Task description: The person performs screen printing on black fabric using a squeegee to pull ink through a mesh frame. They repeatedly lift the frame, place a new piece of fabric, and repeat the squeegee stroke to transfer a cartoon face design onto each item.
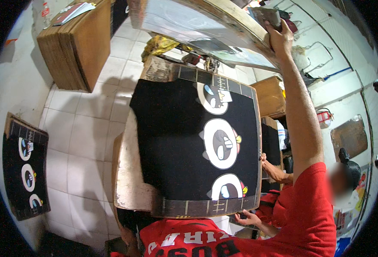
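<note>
My right hand [282, 37] is raised at the upper right, its fingers closed around the end of a large wooden-framed printing screen [236, 25], beside a grey block [269, 17]. The screen is tilted up over the far end of a board [126, 188]. On the board lies a black fabric panel [167, 132], printed with a column of white-ringed cartoon faces [221, 143]. At the lower left my left forearm [129, 240] goes down beside the board, and its hand is hidden.
A co-worker in red sits at the right, one hand [251, 219] near the board's near corner and another [264, 159] at its right edge. A similar printed panel [25, 167] leans at the left wall. A tall stack of brown boards [79, 47] stands at the back left.
</note>
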A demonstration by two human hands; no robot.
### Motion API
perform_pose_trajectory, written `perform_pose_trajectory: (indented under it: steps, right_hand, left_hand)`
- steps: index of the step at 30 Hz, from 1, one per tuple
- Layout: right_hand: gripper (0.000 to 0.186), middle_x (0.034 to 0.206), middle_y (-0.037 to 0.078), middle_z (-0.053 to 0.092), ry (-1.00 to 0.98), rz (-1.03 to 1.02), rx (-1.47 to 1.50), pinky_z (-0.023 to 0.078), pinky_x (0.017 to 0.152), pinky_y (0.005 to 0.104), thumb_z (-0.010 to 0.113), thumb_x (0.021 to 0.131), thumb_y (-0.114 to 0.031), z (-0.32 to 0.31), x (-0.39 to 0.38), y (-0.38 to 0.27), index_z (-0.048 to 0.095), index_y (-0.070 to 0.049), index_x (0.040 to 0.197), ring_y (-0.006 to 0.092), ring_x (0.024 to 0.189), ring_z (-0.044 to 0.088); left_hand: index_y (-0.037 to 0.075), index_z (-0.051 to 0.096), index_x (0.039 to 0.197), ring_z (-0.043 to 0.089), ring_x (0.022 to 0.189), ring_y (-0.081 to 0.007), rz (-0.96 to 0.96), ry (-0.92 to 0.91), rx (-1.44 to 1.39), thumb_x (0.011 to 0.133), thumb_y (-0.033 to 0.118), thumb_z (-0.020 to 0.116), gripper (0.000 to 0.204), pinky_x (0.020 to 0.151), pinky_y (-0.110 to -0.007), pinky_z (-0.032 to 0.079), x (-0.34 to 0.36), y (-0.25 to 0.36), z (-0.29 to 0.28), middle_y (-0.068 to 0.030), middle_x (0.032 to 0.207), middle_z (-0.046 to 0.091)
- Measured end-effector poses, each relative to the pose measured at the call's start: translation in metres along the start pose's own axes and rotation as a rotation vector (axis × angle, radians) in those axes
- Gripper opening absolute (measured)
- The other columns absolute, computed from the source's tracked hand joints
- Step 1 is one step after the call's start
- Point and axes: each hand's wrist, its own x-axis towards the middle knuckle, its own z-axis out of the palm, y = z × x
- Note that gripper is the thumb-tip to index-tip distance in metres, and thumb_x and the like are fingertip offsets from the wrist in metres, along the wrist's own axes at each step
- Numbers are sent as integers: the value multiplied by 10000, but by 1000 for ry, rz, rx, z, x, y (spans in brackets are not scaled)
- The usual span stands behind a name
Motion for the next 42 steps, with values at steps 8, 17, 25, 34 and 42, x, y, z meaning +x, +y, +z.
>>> perform_pose_trajectory:
  steps: [8,17,25,34,42]
  right_hand:
    - [602,1156,186,747,100,-20,-54,532,960,463,810,823,-474,4,-5,1,686,-141,1309,377,1109,701]
    - [634,1256,161,725,60,5,-42,534,969,446,750,836,-478,10,3,12,635,-241,1413,360,1168,688]
    - [637,1332,169,687,43,39,-70,512,1021,499,630,871,-464,21,19,20,545,-316,1485,405,1231,646]
    - [621,1377,177,657,-37,71,-46,503,1026,503,609,926,-450,30,37,15,496,-299,1518,399,1264,629]
    - [591,1360,172,666,-88,108,14,516,1007,519,613,928,-423,21,13,3,507,-316,1499,402,1238,643]
  left_hand:
    - [37,622,1187,669,942,-420,-64,183,69,1064,318,521,322,804,-508,524,-18,-18,-15,-260,1058,678]
    - [-11,656,958,613,803,-482,88,815,53,1044,315,588,344,706,-554,445,27,45,-202,-275,856,639]
    - [16,724,1028,684,898,-449,113,1018,3,982,292,672,284,746,-488,515,-39,103,-466,-235,949,717]
    - [17,666,852,507,746,-147,228,1147,-460,1012,333,669,354,726,-329,431,-260,-60,-646,14,798,599]
    - [138,475,682,364,719,-103,148,1074,-981,987,217,708,392,656,-332,326,-160,8,-439,71,732,414]
